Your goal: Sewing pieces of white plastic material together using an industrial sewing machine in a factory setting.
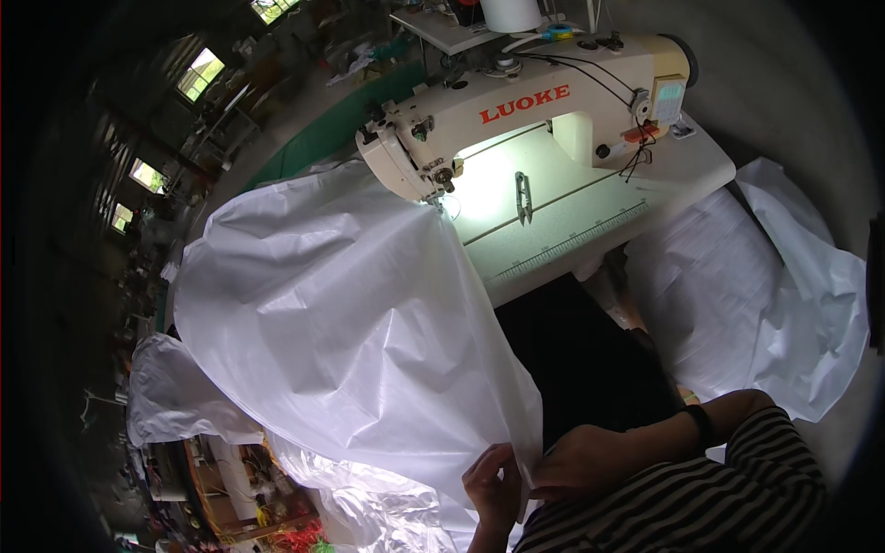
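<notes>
A large white plastic-like sheet [341, 295] spreads from under the needle area of a sewing machine [525, 101] down toward my body. Its near corner is gripped by my left hand [493, 481], whose thumb and fingers pinch the edge. Close beside it, my right hand [579, 459] is closed on the same edge, its fingertips partly hidden by the fold. A dark band circles my right wrist. The sheet's right edge runs fairly straight from the needle to my hands. Small thread snips [524, 198] lie on the lit machine bed [572, 217].
More white sheeting [710, 295] hangs at the right of the machine table. Another crumpled white piece [184, 392] sits at the left. Below it, a box-like container [230, 488] holds assorted colourful items. A white thread cone [512, 14] stands behind the machine.
</notes>
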Action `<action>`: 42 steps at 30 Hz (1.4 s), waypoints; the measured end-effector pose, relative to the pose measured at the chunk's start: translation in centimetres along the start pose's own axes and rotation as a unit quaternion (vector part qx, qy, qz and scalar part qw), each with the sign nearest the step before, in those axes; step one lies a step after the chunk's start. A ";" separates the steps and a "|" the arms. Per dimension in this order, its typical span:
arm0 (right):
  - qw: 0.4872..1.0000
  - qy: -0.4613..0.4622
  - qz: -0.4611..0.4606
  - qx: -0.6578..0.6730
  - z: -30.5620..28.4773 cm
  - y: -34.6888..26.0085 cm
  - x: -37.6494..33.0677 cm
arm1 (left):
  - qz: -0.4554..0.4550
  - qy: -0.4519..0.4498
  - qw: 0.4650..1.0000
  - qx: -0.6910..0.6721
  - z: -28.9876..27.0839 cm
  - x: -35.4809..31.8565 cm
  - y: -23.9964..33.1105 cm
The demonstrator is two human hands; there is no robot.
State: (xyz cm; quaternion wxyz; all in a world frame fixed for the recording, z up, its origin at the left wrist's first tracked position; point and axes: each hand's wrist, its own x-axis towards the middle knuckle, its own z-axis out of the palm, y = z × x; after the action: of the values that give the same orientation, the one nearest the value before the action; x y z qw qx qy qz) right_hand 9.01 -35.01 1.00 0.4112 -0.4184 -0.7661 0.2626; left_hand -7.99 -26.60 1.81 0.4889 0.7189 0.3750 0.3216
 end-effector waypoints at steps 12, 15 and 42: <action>0.954 0.115 0.194 0.200 -5.7 2.6 3.6 | 0.119 -0.069 0.977 0.162 -1.0 1.2 1.3; 0.764 0.067 0.298 0.568 -3.9 5.1 6.4 | 0.318 -0.109 0.905 0.261 -0.4 2.5 1.6; 0.889 0.125 0.326 -0.296 -9.3 21.1 17.5 | 0.263 -0.178 0.893 0.320 0.7 20.6 -1.9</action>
State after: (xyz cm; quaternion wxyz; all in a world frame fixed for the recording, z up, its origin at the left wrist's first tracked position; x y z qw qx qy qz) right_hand 20.42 -8.71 -2.72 0.2519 -0.7762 -0.5711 0.0890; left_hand 2.67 -8.90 1.76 0.1886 0.9539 0.1614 0.1685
